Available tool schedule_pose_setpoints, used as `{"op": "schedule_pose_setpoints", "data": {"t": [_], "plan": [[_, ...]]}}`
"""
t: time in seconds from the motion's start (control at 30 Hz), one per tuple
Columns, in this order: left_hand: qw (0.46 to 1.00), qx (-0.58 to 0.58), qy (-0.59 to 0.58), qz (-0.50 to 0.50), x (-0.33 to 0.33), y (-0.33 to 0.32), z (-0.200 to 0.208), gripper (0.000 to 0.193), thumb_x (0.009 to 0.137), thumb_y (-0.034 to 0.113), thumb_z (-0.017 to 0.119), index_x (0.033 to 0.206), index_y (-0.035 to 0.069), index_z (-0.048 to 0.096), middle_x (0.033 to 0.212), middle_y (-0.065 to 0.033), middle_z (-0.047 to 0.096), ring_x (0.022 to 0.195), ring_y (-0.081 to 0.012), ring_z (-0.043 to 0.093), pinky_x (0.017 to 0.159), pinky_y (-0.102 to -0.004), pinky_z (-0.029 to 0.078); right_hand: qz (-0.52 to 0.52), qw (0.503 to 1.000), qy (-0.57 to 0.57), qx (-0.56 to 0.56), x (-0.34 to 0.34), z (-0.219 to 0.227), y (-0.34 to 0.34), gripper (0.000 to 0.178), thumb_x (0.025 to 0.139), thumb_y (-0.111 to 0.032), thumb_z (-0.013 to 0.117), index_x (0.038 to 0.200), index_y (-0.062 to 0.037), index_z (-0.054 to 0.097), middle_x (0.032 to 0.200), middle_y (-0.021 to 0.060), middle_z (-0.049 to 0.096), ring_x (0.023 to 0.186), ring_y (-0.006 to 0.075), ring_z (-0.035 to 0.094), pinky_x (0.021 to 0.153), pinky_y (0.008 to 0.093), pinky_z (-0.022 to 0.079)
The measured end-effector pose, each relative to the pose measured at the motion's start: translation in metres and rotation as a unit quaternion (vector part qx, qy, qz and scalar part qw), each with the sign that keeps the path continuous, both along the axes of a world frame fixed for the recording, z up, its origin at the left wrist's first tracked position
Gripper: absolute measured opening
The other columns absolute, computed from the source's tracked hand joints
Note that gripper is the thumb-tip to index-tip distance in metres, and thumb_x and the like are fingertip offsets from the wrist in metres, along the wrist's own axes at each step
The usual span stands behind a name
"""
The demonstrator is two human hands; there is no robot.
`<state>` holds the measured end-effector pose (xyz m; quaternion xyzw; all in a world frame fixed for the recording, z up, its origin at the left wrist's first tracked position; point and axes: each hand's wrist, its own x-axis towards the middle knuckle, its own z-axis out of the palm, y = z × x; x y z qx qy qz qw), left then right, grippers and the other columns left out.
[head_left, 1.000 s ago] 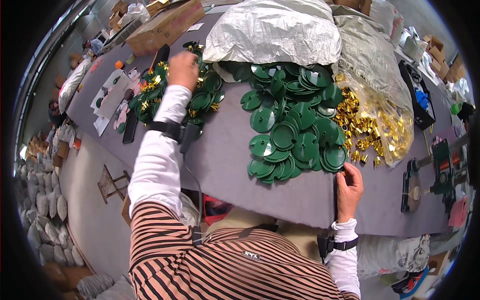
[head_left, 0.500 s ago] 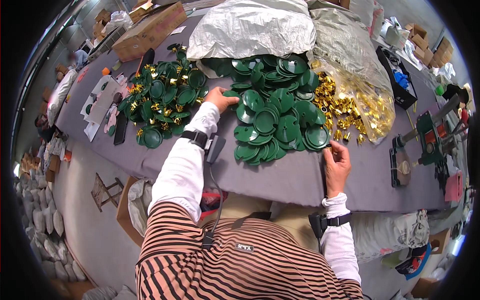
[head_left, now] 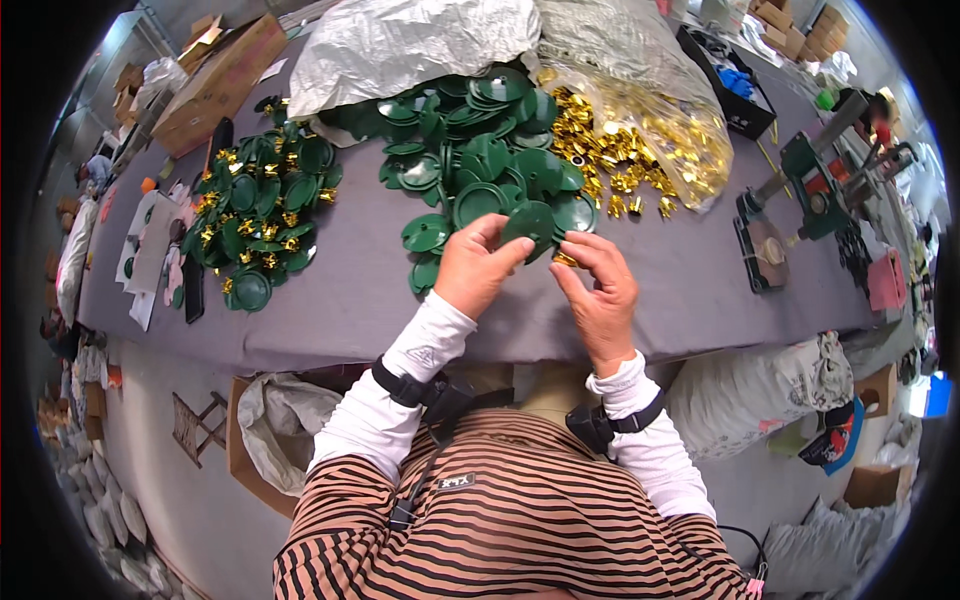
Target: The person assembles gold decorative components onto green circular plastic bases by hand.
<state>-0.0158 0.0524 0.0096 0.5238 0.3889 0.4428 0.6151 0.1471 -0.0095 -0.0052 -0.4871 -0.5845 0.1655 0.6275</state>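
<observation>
My left hand [head_left: 474, 268] pinches a green plastic disc [head_left: 532, 226] between thumb and fingers, holding it tilted over the near edge of a heap. Close beside it, my right hand [head_left: 602, 290] is closed on a small gold metal clip [head_left: 566, 259]; the fingers partly cover it. Behind both hands lies a heap of loose green discs [head_left: 478, 204], spilling from a white woven sack [head_left: 420, 45]. Loose gold clips [head_left: 625, 150] lie to its right, around a clear plastic bag. At the left is a pile of green discs with gold clips on them [head_left: 262, 200].
A hand press [head_left: 815, 190] stands on the grey-covered table [head_left: 690, 290] at the right. A black bin [head_left: 735, 90] with blue items sits behind it. At the far left are a cardboard box [head_left: 220, 85] and a dark phone-like slab [head_left: 195, 290]. An open carton [head_left: 260, 440] is below the table.
My left hand has come right from beside the finished-looking pile, now holding a disc over the heap. My right hand has moved in close to it with the gold clip. The view has shifted.
</observation>
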Motion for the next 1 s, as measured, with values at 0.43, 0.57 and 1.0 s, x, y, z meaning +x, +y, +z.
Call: {"op": "schedule_pose_setpoints", "data": {"t": [0.43,0.57,1.0], "plan": [[0.864,0.45,0.223,0.03,0.033,-0.03,-0.014,0.027,0.077,0.0,0.068,0.104,0.004,0.065,0.093,-0.0115,0.066,0.084,-0.03,0.063,0.074,-0.037,0.051,0.075,0.906,0.361,-0.208,0.018,-0.011,-0.008,0.019,0.083,-0.001,0.072,0.102,0.0026,0.069,0.095,0.0061,0.069,0.079,0.0095,0.063,0.07,0.0223,0.051],[0.88,0.412,0.236,0.027,0.007,-0.018,-0.018,0.025,0.078,0.002,0.067,0.102,0.002,0.065,0.094,-0.0136,0.067,0.082,-0.0295,0.066,0.071,-0.0352,0.053,0.094,0.907,0.321,-0.255,0.02,-0.007,0.007,0.02,0.083,-0.009,0.074,0.099,0.0018,0.07,0.092,0.0044,0.07,0.077,0.0092,0.061,0.069,0.0228,0.05],[0.532,0.503,0.557,0.394,-0.246,0.148,0.05,0.028,0.082,0.012,0.067,0.11,0.007,0.068,0.109,-0.0139,0.068,0.097,-0.0278,0.065,0.086,-0.0356,0.05,-0.146,0.937,-0.286,-0.14,0.124,-0.062,0.094,0.019,0.08,-0.015,0.067,0.097,-0.0068,0.072,0.089,0.0113,0.065,0.089,0.0294,0.06,0.081,0.0376,0.047]]}}
